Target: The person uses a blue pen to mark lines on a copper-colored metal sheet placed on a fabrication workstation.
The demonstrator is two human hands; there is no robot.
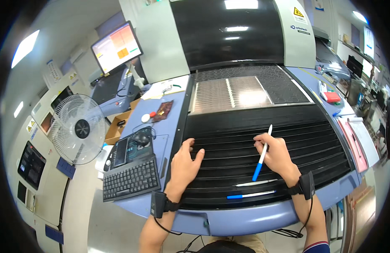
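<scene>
A white marker with a blue cap [263,157] is in my right hand [278,155], pinched at a slant with the blue end pointing down toward me. Beneath it spreads a ribbed black bellows cover [228,147]. Over the left side of that cover, my left hand [184,165] holds nothing, its thumb apart from the fingers. On the near ribs lie a slim pale pen-like stick [256,183] and, closer to me, another blue-capped white marker [251,195]. Beyond the bellows, a shiny panel with pale strips [233,93] rests on a dark patterned bed.
At the left are a black keyboard [131,179], a mouse [141,137], a red-and-white cap-like item [148,116] and a standing fan [79,129]. Behind the bed rises the machine's dark cover [228,33]. Papers on a pink folder [358,143] lie at the right edge.
</scene>
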